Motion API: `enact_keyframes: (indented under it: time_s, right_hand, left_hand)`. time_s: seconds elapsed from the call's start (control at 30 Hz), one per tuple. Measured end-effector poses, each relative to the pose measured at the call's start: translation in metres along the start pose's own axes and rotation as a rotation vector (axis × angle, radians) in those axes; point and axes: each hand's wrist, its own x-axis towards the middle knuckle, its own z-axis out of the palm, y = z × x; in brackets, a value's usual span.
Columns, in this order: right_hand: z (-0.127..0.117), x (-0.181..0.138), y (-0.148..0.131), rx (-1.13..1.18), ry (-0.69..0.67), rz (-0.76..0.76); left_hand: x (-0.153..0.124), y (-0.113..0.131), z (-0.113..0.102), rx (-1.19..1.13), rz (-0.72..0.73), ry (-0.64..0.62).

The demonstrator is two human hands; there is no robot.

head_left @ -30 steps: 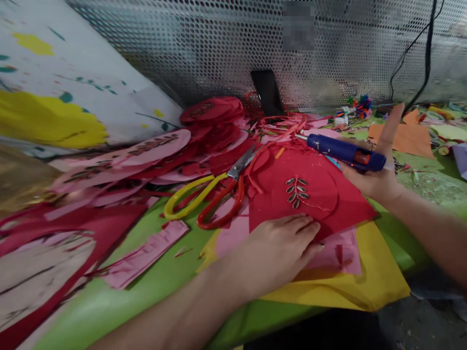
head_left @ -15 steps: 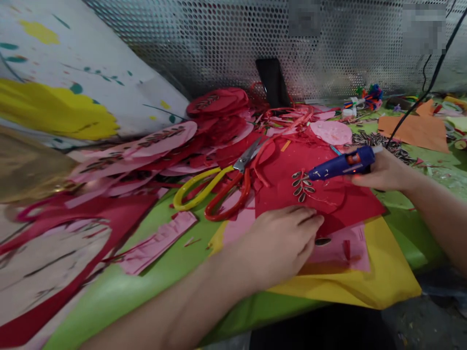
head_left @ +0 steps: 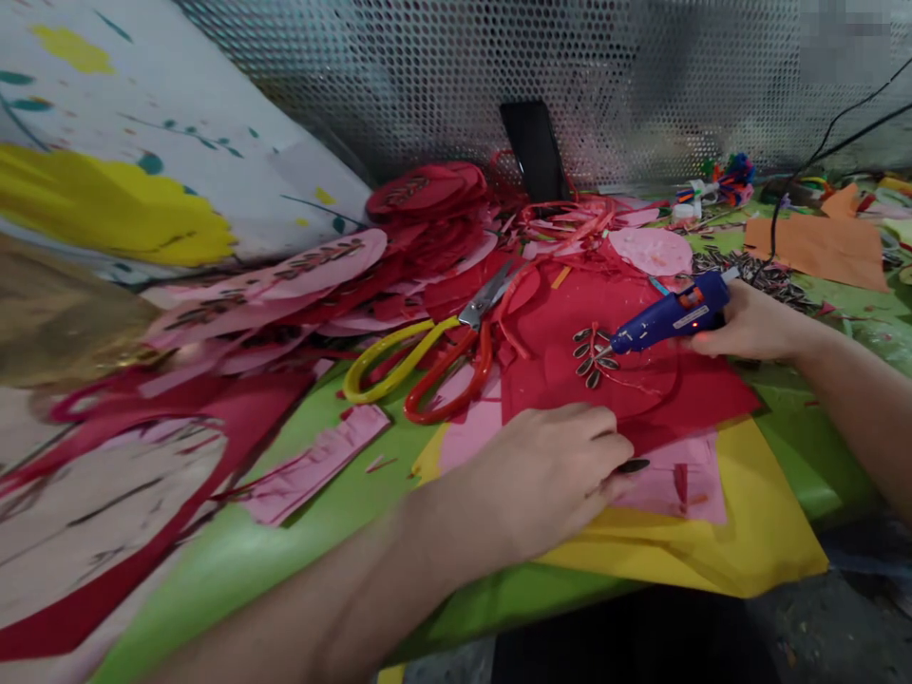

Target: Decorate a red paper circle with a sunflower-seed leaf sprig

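My right hand is wrapped round a blue glue gun, its red light lit. The gun's nozzle points down left at a leaf-like cluster of striped sunflower seeds on red paper. In front of that paper, my left hand is closed, with one loose sunflower seed at its fingertips. Beneath lie pink paper and a yellow sheet. Scissors with one yellow and one red handle lie part-opened to the left.
Red and pink paper ovals are piled at the back left. A black phone leans on the perforated metal panel. Loose seeds, orange paper and a black cord are at the right.
The glue gun's nozzle has come down and left into the seed cluster. My left fingertips have closed on the loose seed, which lay beside them before. The view has shifted slightly.
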Motion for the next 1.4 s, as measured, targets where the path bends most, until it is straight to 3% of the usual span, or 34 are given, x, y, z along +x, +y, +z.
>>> enact_keyframes:
  time_s: [0.27, 0.5, 0.83, 1.03, 1.4]
  right_hand:
    - [-0.002, 0.003, 0.006, -0.067, -0.025, -0.006]
    - [-0.003, 0.004, 0.008, -0.073, -0.05, 0.023]
    - [-0.004, 0.003, 0.012, -0.094, -0.092, -0.034]
    - [-0.005, 0.003, 0.009, -0.129, -0.082, -0.049]
    - [-0.005, 0.004, 0.015, -0.031, -0.077, -0.042]
  left_hand:
    - [-0.003, -0.001, 0.011, 0.197, 0.087, -0.017]
    - [-0.006, 0.007, 0.005, 0.268, 0.118, -0.027]
    - [-0.006, 0.003, 0.01, 0.251, 0.122, -0.021]
    - [-0.009, -0.001, 0.011, 0.273, 0.143, 0.061]
    - [-0.008, 0.001, 0.0, 0.338, 0.023, 0.088]
